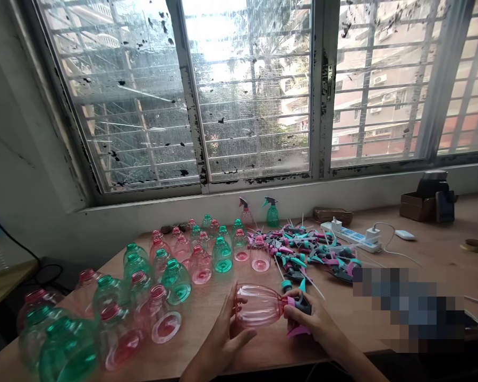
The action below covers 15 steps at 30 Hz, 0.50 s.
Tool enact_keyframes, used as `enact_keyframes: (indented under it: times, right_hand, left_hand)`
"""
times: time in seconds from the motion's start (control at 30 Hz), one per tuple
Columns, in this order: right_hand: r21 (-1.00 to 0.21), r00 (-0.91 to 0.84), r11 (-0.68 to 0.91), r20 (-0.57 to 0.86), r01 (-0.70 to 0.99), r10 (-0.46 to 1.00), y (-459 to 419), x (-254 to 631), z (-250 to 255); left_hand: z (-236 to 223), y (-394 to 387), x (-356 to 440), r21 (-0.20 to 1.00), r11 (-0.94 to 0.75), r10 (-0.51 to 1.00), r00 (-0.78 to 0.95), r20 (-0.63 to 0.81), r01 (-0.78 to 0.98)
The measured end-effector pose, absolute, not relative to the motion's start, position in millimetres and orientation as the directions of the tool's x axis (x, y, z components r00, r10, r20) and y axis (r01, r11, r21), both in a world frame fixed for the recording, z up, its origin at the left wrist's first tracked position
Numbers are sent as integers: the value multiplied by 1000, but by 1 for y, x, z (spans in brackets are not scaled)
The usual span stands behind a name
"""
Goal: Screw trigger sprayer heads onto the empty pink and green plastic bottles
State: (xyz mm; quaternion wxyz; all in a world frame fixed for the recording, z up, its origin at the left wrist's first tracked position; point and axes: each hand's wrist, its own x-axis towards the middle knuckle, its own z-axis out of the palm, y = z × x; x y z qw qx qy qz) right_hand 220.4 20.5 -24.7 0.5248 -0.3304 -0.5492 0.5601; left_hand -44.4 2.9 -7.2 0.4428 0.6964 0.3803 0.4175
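Note:
My left hand (223, 331) grips a clear pink plastic bottle (258, 305) lying on its side just above the wooden table (422, 260). My right hand (313, 321) holds the pink and dark spray trigger head (298, 305) at the bottle's neck. Both hands are near the table's front edge, at the middle.
Several pink and green empty bottles (163, 276) stand at the left and centre. A pile of trigger heads (310, 254) lies behind my hands. Two finished spray bottles (272, 212) stand by the window wall. A power strip (352, 236), a box (418, 204) and a blurred patch are to the right.

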Motion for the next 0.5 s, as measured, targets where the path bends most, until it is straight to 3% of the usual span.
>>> enact_keyframes:
  times: [0.5]
  right_hand:
    - [-965, -227, 155, 203, -213, 953, 17, 218, -18]
  left_hand:
    - [-8, 5, -44, 881, -358, 907, 338, 251, 308]
